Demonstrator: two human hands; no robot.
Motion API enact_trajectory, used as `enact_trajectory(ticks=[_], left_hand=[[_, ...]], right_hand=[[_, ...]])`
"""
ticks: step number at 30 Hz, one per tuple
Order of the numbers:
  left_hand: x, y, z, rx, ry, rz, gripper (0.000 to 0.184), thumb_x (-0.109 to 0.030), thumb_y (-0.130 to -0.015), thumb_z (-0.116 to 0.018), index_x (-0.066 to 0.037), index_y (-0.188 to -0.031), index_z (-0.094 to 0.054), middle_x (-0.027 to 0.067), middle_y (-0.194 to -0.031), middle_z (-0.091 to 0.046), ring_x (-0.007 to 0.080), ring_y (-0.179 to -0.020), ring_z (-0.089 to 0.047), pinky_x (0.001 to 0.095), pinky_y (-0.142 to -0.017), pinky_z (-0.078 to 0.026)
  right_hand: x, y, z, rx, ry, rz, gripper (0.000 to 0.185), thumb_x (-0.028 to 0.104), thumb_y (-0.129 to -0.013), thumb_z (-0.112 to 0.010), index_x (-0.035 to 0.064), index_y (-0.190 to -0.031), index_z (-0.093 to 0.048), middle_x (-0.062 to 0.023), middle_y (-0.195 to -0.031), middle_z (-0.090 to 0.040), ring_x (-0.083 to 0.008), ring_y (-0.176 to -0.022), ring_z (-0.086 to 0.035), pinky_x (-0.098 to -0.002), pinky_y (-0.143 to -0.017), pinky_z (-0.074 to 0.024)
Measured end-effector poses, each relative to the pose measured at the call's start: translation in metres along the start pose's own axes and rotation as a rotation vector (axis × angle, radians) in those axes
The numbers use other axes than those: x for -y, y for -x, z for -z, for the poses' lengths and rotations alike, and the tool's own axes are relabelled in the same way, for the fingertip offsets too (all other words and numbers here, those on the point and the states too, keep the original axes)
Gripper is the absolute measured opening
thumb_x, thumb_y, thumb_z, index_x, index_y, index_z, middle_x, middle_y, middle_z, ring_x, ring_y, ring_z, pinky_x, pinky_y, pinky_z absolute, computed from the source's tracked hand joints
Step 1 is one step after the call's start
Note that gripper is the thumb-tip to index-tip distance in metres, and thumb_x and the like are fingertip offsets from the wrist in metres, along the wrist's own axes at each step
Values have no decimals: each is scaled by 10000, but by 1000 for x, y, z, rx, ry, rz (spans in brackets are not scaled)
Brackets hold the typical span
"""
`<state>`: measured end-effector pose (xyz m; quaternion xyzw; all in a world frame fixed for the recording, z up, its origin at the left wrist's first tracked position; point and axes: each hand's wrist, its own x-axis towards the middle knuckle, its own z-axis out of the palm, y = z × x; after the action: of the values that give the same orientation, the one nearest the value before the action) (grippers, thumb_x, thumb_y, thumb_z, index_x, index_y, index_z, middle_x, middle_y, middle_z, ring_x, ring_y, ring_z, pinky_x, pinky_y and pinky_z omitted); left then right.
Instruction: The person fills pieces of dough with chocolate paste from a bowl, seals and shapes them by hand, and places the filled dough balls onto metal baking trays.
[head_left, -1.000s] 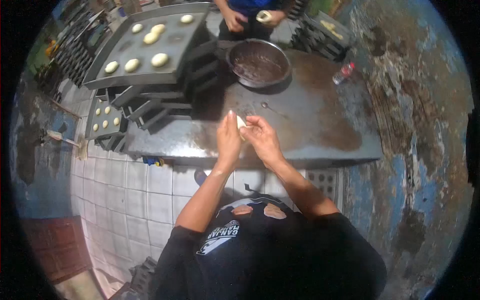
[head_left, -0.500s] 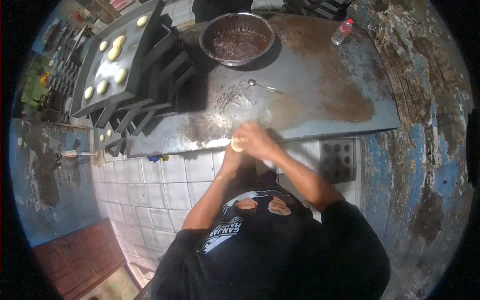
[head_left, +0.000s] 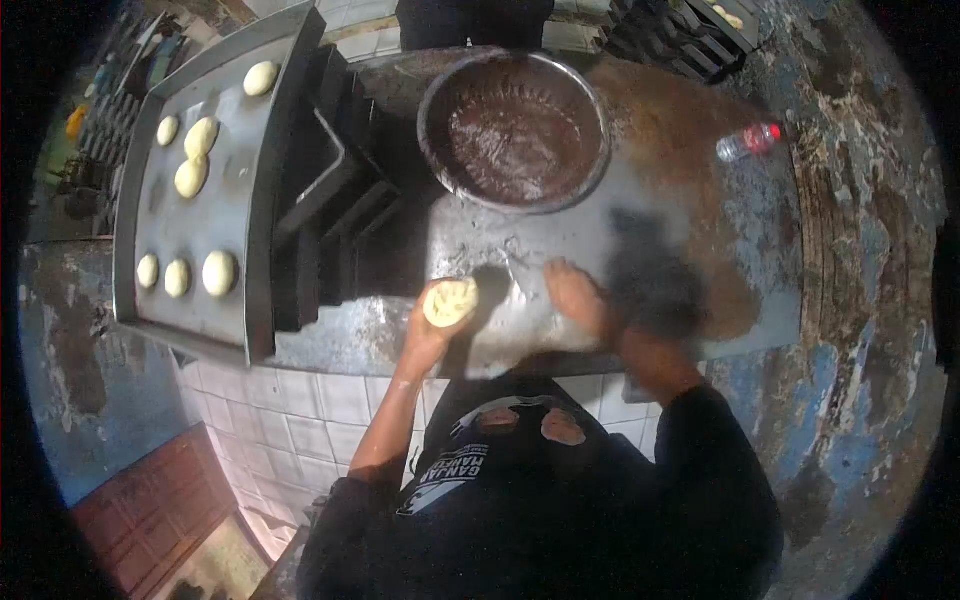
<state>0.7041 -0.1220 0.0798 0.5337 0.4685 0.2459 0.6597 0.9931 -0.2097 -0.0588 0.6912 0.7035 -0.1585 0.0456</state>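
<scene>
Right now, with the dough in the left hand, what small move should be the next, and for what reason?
Probably move the right hand to the bowl for a little dark paste: the left hand holds the dough with its uneven face up, and the bowl sits just beyond both hands. I cannot tell whether the right hand holds anything.

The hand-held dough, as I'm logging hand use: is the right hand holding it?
No, the left hand holds the dough, and the right hand is apart from it.
</scene>
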Motion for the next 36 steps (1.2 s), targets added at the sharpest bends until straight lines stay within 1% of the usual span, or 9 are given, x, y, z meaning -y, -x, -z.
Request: enact_trajectory(ticks=[7, 10, 15, 19, 25, 28, 31, 33, 36], left_hand=[[-24, -67, 19, -119, 1, -66, 714, 68, -779, -804, -47, -1397, -465, 80, -1278, -612, 172, -1170, -619, 301, -1027, -509], [-40, -92, 17, -183, 104, -95, 670, -22, -783, -848, -50, -1369, -524, 89, -1210, -692, 168, -1099, -665, 307, -983, -525], [-20, -122, 29, -161, -150, -84, 515, -30, -779, -850, -53, -1241, -626, 90, -1120, -744, 140, -1024, -698, 305, -912, -560], [-11, -126, 36, -147, -96, -74, 489, -38, -786, -848, -65, -1225, -634, 76, -1127, -736, 146, -1036, -691, 295, -922, -552], [-7, -124, 28, -211, -71, -99, 470, -53, -794, -847, -61, -1216, -641, 81, -1143, -720, 161, -1072, -674, 292, -953, -536], [-13, -128, 19, -253, -246, -198, 489, -113, -816, -846, -64, -1243, -612, 138, -1168, -717, 209, -1090, -692, 316, -937, -558], [-29, -128, -11, -334, -245, -71, 599, -120, -811, -860, -65, -1307, -528, 140, -1164, -718, 207, -1075, -699, 347, -933, -553], [-29, -129, -30, -342, -183, -151, 617, -106, -809, -853, -68, -1321, -511, 156, -1147, -717, 232, -1061, -706, 359, -910, -563], [-29, -118, -39, -280, -457, -239, 510, -128, -874, -760, -64, -1312, -507, 217, -1132, -700, 372, -1024, -707, 423, -844, -562]], right_hand=[[11, -27, 162, -89, -629, 74, 244, 157, -956, -553, 2, -1136, -607, -204, -871, -662, -435, -853, -682, -477, -737, -578], [-16, -79, 206, -276, -499, 100, 234, 220, -968, -543, 27, -1043, -652, -199, -861, -694, -433, -812, -685, -488, -719, -570], [-62, -164, 189, 142, 38, 213, 212, 224, -915, -589, 61, -903, -724, -177, -864, -733, -430, -799, -699, -509, -702, -567], [-58, -177, 168, 145, 88, 244, 218, 234, -877, -623, 52, -925, -733, -181, -821, -724, -416, -776, -701, -504, -679, -567], [-68, -179, 186, 519, -580, 185, 295, 347, -885, -684, 58, -881, -743, -149, -717, -671, -174, -634, -626, -381, -608, -530], [-33, -135, 208, 534, -1137, -200, 348, 390, -883, -729, 43, -886, -747, -133, -712, -650, -115, -655, -554, -333, -610, -500], [21, -99, 203, 228, -1287, -210, 279, 301, -928, -705, 28, -977, -735, -152, -762, -668, -193, -653, -631, -350, -615, -525], [51, -79, 162, -450, -332, 247, 224, 202, -956, -670, 33, -1098, -712, -175, -849, -685, -290, -695, -688, -389, -629, -556], [93, -25, 123, -620, -588, 98, 248, 152, -968, -629, 52, -1188, -685, -177, -936, -696, -357, -735, -696, -444, -663, -575]])
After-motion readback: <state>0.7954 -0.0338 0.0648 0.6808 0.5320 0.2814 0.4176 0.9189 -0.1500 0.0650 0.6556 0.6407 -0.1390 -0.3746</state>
